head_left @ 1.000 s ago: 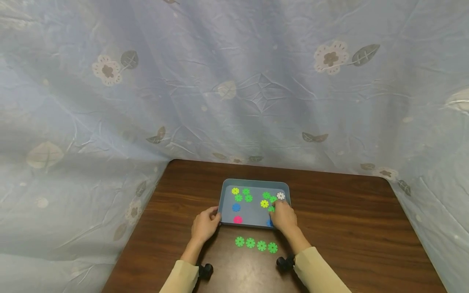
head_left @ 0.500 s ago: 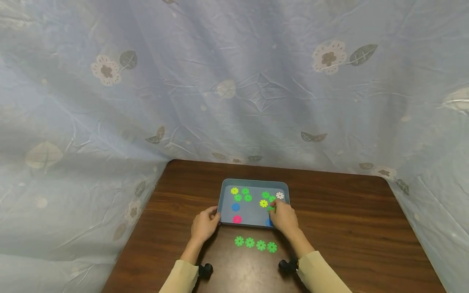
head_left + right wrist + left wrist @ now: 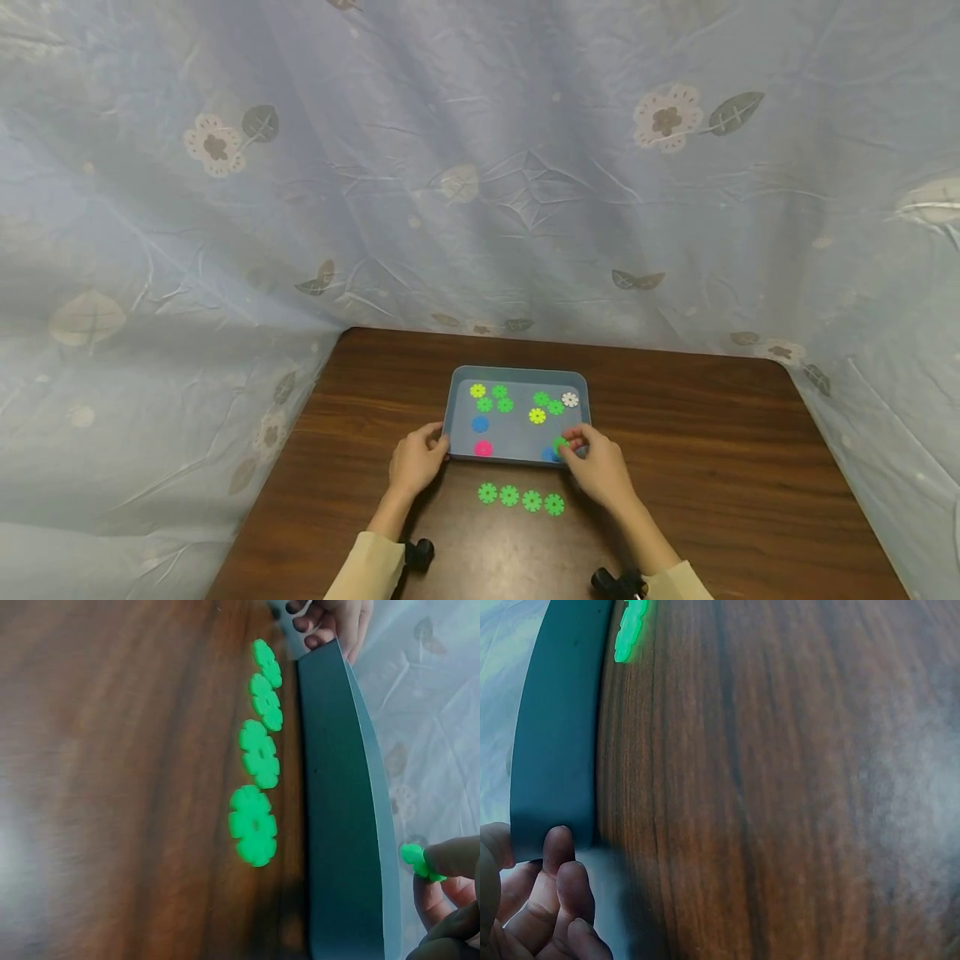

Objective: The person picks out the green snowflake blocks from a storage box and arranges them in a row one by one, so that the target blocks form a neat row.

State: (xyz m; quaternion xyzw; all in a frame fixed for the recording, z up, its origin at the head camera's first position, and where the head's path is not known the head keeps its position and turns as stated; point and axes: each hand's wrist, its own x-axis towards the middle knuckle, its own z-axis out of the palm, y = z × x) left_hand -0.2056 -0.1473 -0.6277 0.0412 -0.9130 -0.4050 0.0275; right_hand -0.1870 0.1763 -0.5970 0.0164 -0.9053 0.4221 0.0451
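Observation:
A shallow blue-grey tray (image 3: 517, 450) holds several notched plastic discs in green, yellow, blue, pink and white. Its near left corner is gripped by my left hand (image 3: 416, 460); in the left wrist view the fingers (image 3: 558, 851) press the outer wall. Over the tray's near right part, my right hand (image 3: 600, 467) pinches a green notched disc (image 3: 560, 446) between thumb and fingers. The right wrist view shows that green disc (image 3: 421, 862) above the rim. Partly hidden beneath it in the head view lies a blue disc (image 3: 549, 455).
Several green discs (image 3: 532, 501) lie in a row on the brown wooden table (image 3: 712, 467), just in front of the tray. Inside it are a pink disc (image 3: 483, 448) and a white disc (image 3: 570, 400). A floral curtain (image 3: 480, 208) hangs behind the table.
My right hand has lifted a green disc from the tray's right side and moved it toward the near right corner. My left hand keeps its grip on the tray.

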